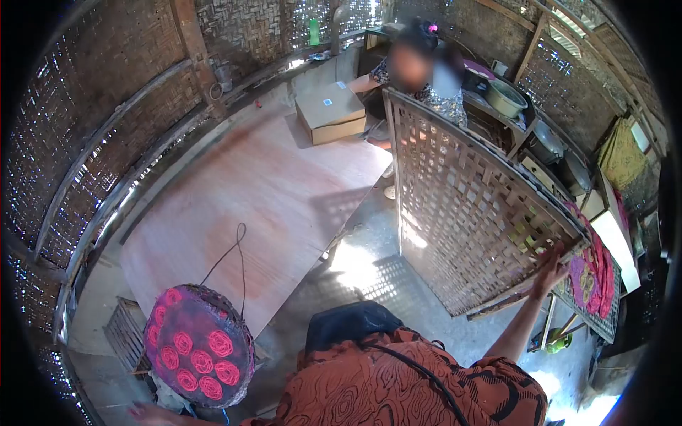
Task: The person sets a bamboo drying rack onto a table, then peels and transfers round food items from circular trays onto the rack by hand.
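Note:
My right hand (550, 268) is closed around the near lower corner of a woven bamboo panel (469, 213), a framed lattice standing tilted on the floor. Low at the left edge of the view is my left hand (148, 413), partly cut off, its fingers stretched out and nothing visible in them. Just above it sits a rounded purple object (202, 344) patterned with pink roses, a dark cord loop rising from it; its kind is unclear. Behind the panel's far end stands another person (440, 99), one arm reaching behind a closed cardboard box (330, 113).
A large wooden table (234, 206) with a reddish top fills the left side. Shelves with a green basin (506, 99) and pots line the back right. A rack with pink cloth (597, 277) stands close to my right arm. Woven walls surround the room.

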Available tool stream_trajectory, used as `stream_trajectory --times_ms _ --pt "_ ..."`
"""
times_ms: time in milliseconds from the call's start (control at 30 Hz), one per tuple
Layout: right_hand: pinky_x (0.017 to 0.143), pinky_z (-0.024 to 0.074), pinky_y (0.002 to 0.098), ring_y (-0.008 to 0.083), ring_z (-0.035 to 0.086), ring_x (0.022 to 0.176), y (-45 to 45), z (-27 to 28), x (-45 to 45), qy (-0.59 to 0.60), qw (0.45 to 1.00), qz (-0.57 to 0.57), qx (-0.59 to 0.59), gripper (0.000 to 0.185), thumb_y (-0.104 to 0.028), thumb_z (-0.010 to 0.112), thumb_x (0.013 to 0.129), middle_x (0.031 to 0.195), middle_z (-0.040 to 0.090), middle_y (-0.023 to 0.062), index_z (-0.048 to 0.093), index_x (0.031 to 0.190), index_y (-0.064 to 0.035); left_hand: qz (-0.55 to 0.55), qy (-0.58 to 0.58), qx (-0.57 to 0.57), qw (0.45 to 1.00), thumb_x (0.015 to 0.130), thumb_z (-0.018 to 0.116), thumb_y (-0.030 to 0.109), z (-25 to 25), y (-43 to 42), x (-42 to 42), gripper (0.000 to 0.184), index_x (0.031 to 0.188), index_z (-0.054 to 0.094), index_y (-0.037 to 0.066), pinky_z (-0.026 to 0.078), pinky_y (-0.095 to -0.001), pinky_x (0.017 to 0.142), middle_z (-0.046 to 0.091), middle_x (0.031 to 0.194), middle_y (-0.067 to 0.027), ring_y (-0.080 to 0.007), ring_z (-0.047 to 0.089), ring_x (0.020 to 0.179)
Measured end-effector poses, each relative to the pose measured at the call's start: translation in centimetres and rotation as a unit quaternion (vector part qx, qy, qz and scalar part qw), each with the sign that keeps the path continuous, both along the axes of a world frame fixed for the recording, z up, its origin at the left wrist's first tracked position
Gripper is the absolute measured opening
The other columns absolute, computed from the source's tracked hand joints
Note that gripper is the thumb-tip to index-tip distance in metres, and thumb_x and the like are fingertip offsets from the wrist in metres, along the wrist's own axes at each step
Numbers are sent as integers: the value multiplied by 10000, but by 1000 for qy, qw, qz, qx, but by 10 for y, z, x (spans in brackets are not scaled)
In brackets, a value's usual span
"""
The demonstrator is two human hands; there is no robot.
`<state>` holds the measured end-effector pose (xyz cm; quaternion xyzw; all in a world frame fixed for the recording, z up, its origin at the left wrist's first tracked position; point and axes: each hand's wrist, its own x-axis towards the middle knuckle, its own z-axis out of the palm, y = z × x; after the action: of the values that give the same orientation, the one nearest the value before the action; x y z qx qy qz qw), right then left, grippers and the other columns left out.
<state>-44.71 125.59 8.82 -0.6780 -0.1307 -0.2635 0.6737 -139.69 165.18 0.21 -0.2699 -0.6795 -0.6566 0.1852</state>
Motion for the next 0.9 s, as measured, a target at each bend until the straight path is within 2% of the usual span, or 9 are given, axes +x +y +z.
stream_trajectory --times_ms 200,300,333,433,533,633,700,800,900 --pt "511 470 240 117 570 665 -25 44 -59 -24 998 -20 -49 317 -199 622 886 891 618 76 560 1109 17 -239 244 -47 939 910 526 184 82 115 165 413 1257 450 -27 428 -351 934 523 1221 -157 -270 527 1098" --pt "609 499 264 134 583 755 -53 34 -67 34 999 26 1 411 -173 618 887 999 600 109 456 1209 24 -606 57 -45 792 885 558 233 106 129 336 486 1291 428 0 404 -307 916 476 1254 -87 -186 476 1071" --pt "758 490 272 134 565 866 -68 14 -53 0 1000 12 9 415 -139 611 888 1056 576 91 425 1230 2 -662 113 -55 739 864 567 68 101 118 388 514 1332 368 -11 331 -357 1039 416 1333 -143 -244 407 1233" --pt "854 451 269 131 540 936 -60 15 -74 5 996 91 14 423 -79 603 878 1076 561 86 407 1246 -11 -805 302 -156 486 768 703 295 111 76 509 820 1415 268 40 180 -437 1115 313 1441 -163 -321 264 1345" --pt "797 476 271 132 570 872 -35 20 -89 -45 994 99 -24 404 -43 620 849 987 588 92 411 1193 -12 -800 433 -136 394 732 718 373 125 35 583 885 1424 246 91 122 -513 1112 268 1467 -124 -328 217 1362" --pt "663 517 308 174 617 687 4 40 -113 -50 985 167 -12 293 -36 622 839 845 595 93 419 1051 -25 -759 479 -28 440 691 752 382 136 26 615 774 1326 418 93 321 -473 1029 480 1315 -135 -321 442 1226" --pt "654 513 307 167 610 706 21 45 -118 -75 983 165 -33 320 -27 635 835 833 582 80 411 1064 -21 -851 362 -137 356 641 786 391 126 38 619 573 1083 590 83 491 -403 786 653 960 -125 -299 631 901" --pt "680 476 260 155 589 763 43 55 -111 -100 970 178 -135 294 -50 694 809 844 573 54 505 1028 3 -821 352 -61 445 601 790 420 116 44 616 445 816 602 79 467 -377 550 604 636 -83 -300 593 580" --pt "751 464 290 194 585 835 68 96 -114 -141 960 163 -178 419 -245 752 773 921 592 83 544 1021 22 -805 363 -94 460 591 769 476 109 55 612 487 749 547 73 450 -403 551 585 634 -87 -308 580 594"
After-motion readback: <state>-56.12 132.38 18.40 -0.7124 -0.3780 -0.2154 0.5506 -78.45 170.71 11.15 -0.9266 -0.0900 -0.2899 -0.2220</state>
